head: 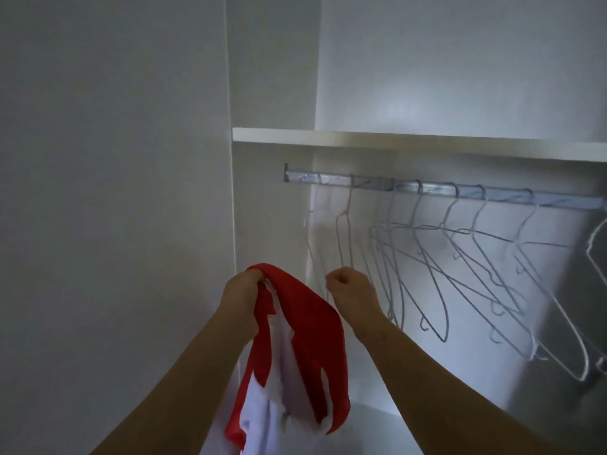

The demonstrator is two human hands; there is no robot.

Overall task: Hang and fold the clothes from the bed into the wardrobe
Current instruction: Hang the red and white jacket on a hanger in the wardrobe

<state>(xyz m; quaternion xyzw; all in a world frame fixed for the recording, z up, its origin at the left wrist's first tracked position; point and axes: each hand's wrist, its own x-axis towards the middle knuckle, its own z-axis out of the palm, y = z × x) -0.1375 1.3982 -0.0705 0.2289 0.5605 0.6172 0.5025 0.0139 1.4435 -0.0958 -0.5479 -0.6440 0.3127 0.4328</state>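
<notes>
Hands reached up into the white wardrobe (443,77). The left hand (244,284) gripped the top of a red and white cloth (305,339), with its fingers curled tight round a bunch of it. The cloth hung down from that hand, between the two arms, in front of the wardrobe and not yet on any hanger. The right hand (348,284) was just beside the cloth, a little to the right. Its fingers were curled in a fist round the bottom of a pink hanger (345,231). That pink hanger hung by its hook from the silver rail (427,188), near the rail's left end. A thin white hanger (311,231) hung just left of it, and it was too hard to tell if the right hand touched that one too. More grey hangers (460,257) hung in a row along the rail to the right, tilted and crossing over each other. A white shelf (394,142) sat just above the rail. A big plain white panel (115,192) stood on the left side. The wardrobe was dim, with a soft bright patch on its back wall
</notes>
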